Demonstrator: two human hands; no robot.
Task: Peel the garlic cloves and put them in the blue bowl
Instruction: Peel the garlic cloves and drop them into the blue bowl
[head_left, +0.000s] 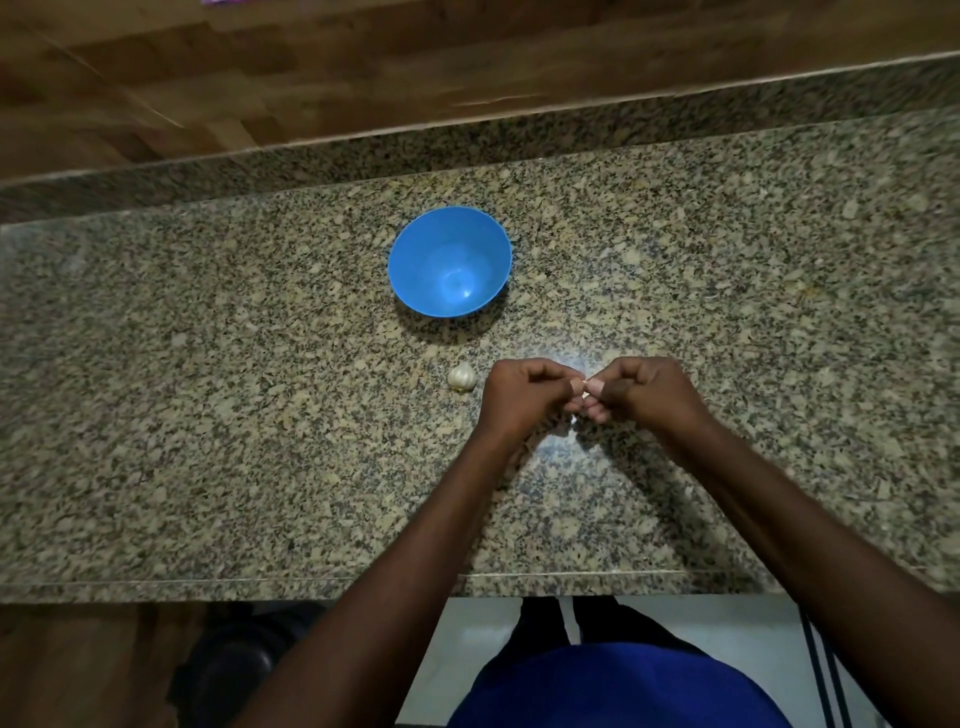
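Two hands meet above the near middle of the speckled stone worktop, and that is where your work sits. Your left hand and your right hand are both curled, knuckles up, fingertips brought together so that they touch. Between them you pinch a small pale garlic clove (only a sliver of it shows, and a bit of skin seems to stick out from it, though it is too small to tell for sure). Both hands are held just over the worktop, not resting on it.

A garlic bulb lies on the worktop just beside your left hand, on its outer side, not touching it. It looks whole and still in its white skin.

The blue bowl stands upright further back, beyond the bulb and your hands, well apart from both. Nothing lies inside it; a spot of light shines on its bottom.

Behind the worktop a raised stone ledge runs along the back edge, with wood-patterned wall above it. At the near edge you can see your blue clothing and a pale floor below.
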